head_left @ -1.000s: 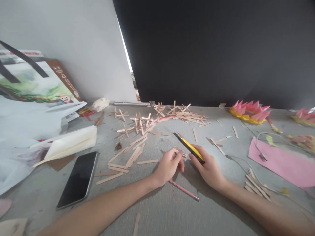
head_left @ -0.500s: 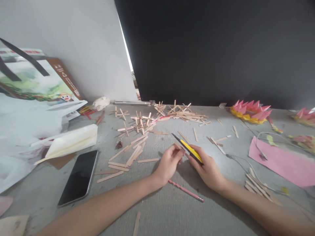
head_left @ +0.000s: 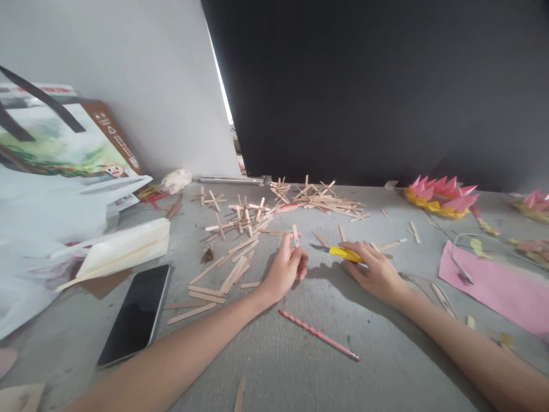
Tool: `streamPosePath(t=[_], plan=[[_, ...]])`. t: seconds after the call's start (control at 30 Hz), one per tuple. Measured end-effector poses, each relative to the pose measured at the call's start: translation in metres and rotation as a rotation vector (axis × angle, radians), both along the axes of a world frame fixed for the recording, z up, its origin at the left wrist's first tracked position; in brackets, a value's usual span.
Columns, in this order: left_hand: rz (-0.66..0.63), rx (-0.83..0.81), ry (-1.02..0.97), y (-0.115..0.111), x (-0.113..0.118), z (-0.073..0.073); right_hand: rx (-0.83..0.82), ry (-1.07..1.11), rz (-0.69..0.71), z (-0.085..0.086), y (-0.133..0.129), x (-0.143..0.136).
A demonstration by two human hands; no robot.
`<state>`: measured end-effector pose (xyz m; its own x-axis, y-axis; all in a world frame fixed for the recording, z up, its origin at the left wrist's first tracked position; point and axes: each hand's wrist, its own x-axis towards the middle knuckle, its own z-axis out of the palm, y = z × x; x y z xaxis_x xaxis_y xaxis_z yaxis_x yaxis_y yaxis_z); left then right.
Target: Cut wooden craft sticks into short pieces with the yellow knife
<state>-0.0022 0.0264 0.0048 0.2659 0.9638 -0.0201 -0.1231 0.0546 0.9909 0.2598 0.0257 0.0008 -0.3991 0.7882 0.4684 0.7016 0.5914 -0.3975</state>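
My left hand point(head_left: 286, 264) is closed on a short wooden craft stick point(head_left: 295, 234) that pokes up between thumb and fingers. To its right, my right hand point(head_left: 374, 269) grips a yellow utility knife point(head_left: 345, 254), whose dark blade end points left toward the left hand. A gap separates knife and stick. On the grey tabletop point(head_left: 300, 366) below the hands lies a pink pencil point(head_left: 319, 336), slanting down to the right. Loose craft sticks point(head_left: 234, 274) lie left of my left hand, and crossed sticks point(head_left: 246, 217) stand or lie heaped beyond it.
At left are a black phone point(head_left: 135, 315), a white plastic bag point(head_left: 47, 229) and a printed carrier bag point(head_left: 64, 137). A pink-and-yellow paper crown point(head_left: 441, 197), pink paper point(head_left: 493, 286) and a cable point(head_left: 461, 269) lie at right. A black panel point(head_left: 377, 91) rises behind the table.
My hands have drawn apart. The knife has moved right and turned flatter, away from the left hand. The stick now stands up in my left hand, and more of the pencil shows.
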Motion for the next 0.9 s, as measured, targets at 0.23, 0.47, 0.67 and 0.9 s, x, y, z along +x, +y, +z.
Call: streamPosePath(t=[0.23,0.47,0.67,0.9], plan=[[-0.074,-0.004,0.042,-0.0013,-0.0021,0.0061,-0.171,-0.017,0.005,0.0004,-0.0018,0.0005],[-0.139,-0.018,0.098,-0.0069,-0.0005,0.0086,-0.127,-0.051,0.186,0.0068,-0.0066,-0.0043],[-0.177,-0.068,0.044,-0.0072,-0.0008,0.0091,-0.089,-0.089,0.214,0.0036,-0.005,-0.0019],[-0.178,-0.058,0.008,-0.0058,-0.0006,0.0041,-0.092,-0.085,0.224,0.0017,-0.0045,-0.001]])
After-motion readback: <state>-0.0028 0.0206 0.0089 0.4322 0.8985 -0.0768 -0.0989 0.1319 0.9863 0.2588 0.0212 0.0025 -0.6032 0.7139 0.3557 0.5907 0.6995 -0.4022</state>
